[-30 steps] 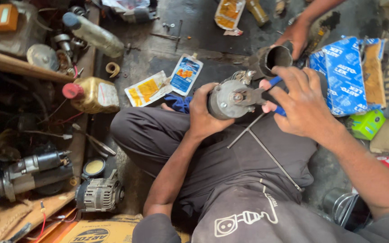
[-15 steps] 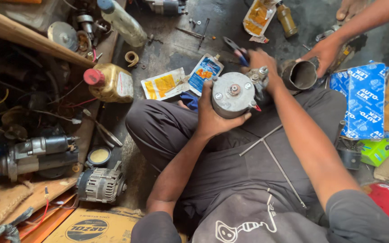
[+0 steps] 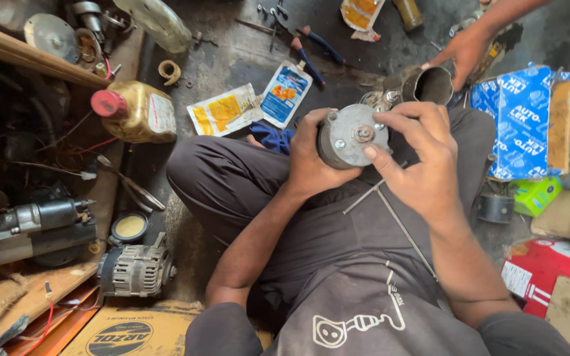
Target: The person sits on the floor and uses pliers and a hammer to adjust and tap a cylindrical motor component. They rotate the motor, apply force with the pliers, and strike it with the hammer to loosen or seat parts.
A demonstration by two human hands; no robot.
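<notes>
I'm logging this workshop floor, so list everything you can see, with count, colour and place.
motor housing: one, grey, held over lap
metal cup: one, dark, upper right, in another person's hand
oil bottle: one, yellow, red cap, left
sachets: two, yellow and blue, floor centre
pliers: one, blue handles, top
alternator: one, grey, lower left
starter motor: one, grey, far left
left hand: grips housing
right hand: fingers on housing face

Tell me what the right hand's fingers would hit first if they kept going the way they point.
The right hand points its fingers up and left onto the round metal motor held by the left hand. They already touch its end face, so the motor comes first.
</notes>
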